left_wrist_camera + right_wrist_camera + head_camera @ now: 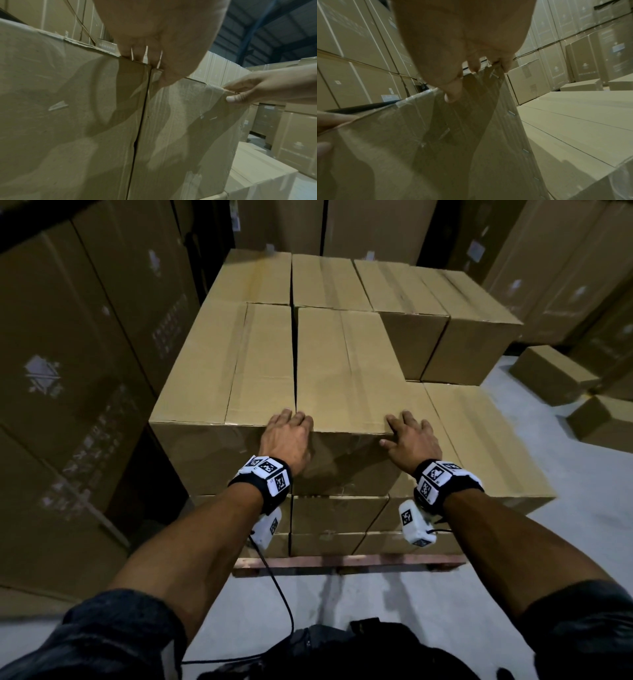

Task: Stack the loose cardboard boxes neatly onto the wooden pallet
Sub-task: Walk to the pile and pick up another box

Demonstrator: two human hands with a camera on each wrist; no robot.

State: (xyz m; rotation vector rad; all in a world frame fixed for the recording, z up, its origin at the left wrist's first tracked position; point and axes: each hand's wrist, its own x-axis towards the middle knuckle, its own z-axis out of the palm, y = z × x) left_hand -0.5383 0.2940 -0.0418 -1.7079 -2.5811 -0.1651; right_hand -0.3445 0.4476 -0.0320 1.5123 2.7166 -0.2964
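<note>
Cardboard box (346,378) sits mid-frame on top of the stack on the wooden pallet (346,561). Left hand (286,440) and right hand (412,440) both hook fingers over its near top edge, thumbs against the front face.

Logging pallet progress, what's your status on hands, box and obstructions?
Left hand and right hand both gripping the near top edge of the front box. Box seated on the top layer. Loose boxes on floor at right.
</note>
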